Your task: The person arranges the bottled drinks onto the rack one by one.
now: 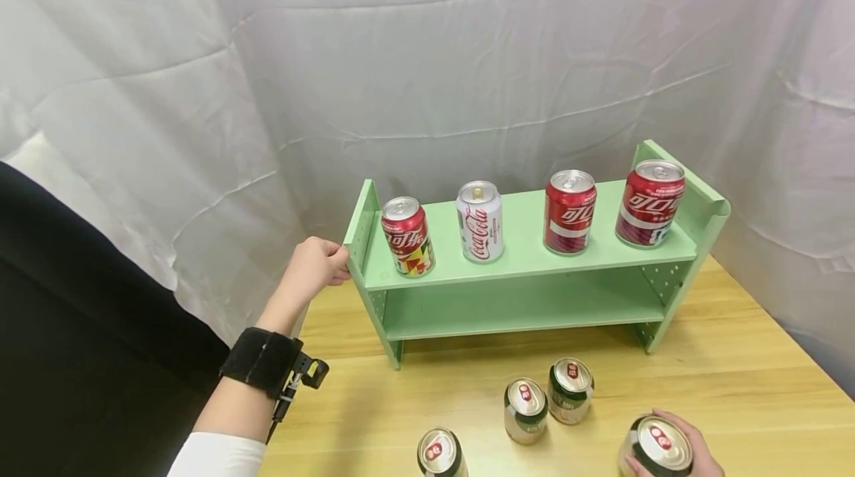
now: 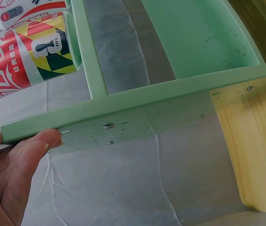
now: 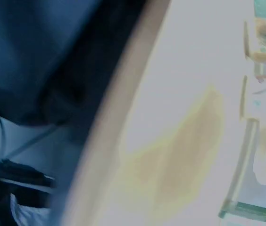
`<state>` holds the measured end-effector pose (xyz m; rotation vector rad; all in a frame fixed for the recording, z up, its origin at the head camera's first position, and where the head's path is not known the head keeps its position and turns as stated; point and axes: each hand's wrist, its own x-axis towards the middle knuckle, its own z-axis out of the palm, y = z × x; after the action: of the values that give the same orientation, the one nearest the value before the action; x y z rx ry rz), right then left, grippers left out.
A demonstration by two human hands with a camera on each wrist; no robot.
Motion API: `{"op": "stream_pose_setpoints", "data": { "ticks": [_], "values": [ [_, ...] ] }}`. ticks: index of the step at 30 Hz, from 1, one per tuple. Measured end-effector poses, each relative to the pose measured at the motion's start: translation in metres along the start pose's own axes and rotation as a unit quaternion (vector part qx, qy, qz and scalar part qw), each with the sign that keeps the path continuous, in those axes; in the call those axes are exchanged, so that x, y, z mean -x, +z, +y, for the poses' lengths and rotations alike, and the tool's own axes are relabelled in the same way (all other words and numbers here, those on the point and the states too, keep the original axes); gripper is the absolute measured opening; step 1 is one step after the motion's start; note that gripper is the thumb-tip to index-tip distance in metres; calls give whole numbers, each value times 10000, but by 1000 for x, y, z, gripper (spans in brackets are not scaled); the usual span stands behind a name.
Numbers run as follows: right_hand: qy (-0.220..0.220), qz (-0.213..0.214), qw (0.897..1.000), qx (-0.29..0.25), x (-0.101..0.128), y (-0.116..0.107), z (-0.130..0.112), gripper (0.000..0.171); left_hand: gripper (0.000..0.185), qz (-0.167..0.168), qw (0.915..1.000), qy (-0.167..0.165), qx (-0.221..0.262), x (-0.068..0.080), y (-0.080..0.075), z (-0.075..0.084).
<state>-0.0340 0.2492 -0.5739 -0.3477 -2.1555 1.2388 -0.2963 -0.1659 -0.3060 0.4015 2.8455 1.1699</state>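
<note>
From the head camera, the left hand (image 1: 314, 263) rested against the left end panel of the green shelf (image 1: 528, 306), fingers curled over the panel's edge, apparently to steady the light frame on the wooden table (image 1: 735, 358). Four cola cans stood upright and well apart along the top board: a red can with a patterned label (image 1: 407, 237) nearest that hand, a white can (image 1: 480, 221), and two more red cans (image 1: 569, 211) (image 1: 651, 203) toward the right end; the lower board held nothing. In front of the shelf stood green-and-silver cans: two close together (image 1: 525, 409) (image 1: 571, 389) and one at the bottom edge (image 1: 441, 453). The right hand (image 1: 675, 451) was wrapped round a fourth green can (image 1: 657, 447) at the lower right, gripping its side, the can upright at table level. From the left wrist camera, the fingertips (image 2: 45, 140) pressed the edge of the perforated side panel (image 2: 137, 117) without closing round anything else, and the patterned red can (image 2: 24, 56) and the white one (image 2: 27, 12) showed beyond the panel, seeming tipped only because of the camera's angle. The right wrist picture was blurred and overexposed; only a pale tabletop and a green shape at the right edge (image 3: 260, 207) could be made out, and that hand's grip could not be told from it.
</note>
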Motion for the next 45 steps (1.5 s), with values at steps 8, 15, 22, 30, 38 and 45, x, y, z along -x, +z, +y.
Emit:
{"op": "stream_pose_setpoints", "data": {
  "ticks": [8, 15, 22, 30, 38, 45],
  "values": [
    [-472, 67, 9987, 173, -34, -6, -23, 86, 34, -28, 10000, 37, -29, 0, -2, -1],
    [-507, -162, 9982, -259, -73, -13, -45, 82, 34, -6, 10000, -3, 25, 0, -3, -3],
    [-901, 139, 9957, -189, -114, -10, -57, 84, 33, -27, 10000, 23, 0, -2, -2, -3],
    [-872, 213, 9959, 59, -155, 5, -50, 82, 33, -92, 9999, -35, -24, -2, -1, -3],
    [-417, 504, 9979, -4, -178, 22, -44, 74, 33, -80, 9999, 9, -88, -3, -1, 1],
    [-2, 190, 9994, 303, -188, 33, -36, 75, 32, -126, 9999, 6, -104, -4, -1, -1]
  ]
}}
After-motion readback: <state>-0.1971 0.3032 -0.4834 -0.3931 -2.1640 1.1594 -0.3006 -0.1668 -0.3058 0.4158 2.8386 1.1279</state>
